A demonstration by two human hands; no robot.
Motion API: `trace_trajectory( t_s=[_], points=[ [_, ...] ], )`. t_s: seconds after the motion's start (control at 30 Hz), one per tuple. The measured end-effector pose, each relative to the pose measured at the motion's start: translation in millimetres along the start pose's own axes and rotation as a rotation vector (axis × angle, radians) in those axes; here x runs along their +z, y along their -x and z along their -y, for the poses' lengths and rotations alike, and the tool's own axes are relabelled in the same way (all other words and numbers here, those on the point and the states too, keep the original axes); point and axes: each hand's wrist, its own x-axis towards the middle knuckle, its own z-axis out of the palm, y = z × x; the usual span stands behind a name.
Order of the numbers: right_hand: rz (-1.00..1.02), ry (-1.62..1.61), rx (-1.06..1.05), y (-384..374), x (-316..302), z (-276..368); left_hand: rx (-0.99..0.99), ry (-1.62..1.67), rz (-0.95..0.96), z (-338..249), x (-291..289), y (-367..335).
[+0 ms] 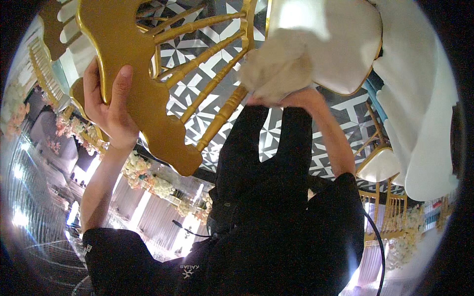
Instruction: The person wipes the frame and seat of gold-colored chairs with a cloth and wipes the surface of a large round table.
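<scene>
A gold chair [173, 138] with a scalloped top rail and turned spindles fills the upper left, its back tilted toward me. My left hand [111, 101] grips the top rail, thumb on the near face and fingers curled round the edge. In my right hand [298, 97] is a beige cloth [279, 66], smeared by motion, beside the lower ends of the spindles and the chair's white seat [345, 47]. The cloth hides most of that hand's fingers. Whether it touches the spindles or the seat I cannot tell.
White draped cloth [419, 98] hangs along the right. Another gold chair with a white seat [379, 165] stands at the lower right, and more gold chairs [47, 74] are at the far left. Pale flowers [140, 172] line the left. The floor [197, 84] has black-and-white patterned tiles.
</scene>
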Motion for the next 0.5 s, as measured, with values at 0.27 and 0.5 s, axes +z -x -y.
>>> trace_trajectory(
  t_s=[0.27,0.5],
  points=[
    [-0.555,-0.707,0.271,1.9,-18.8,23.8,0.015,-0.051,-0.003,-0.4,-5.5,0.3],
    [-0.404,-0.812,0.227,-39.7,26.0,-24.3,-0.045,0.021,-0.016,-0.3,-1.1,2.0]
  ],
)
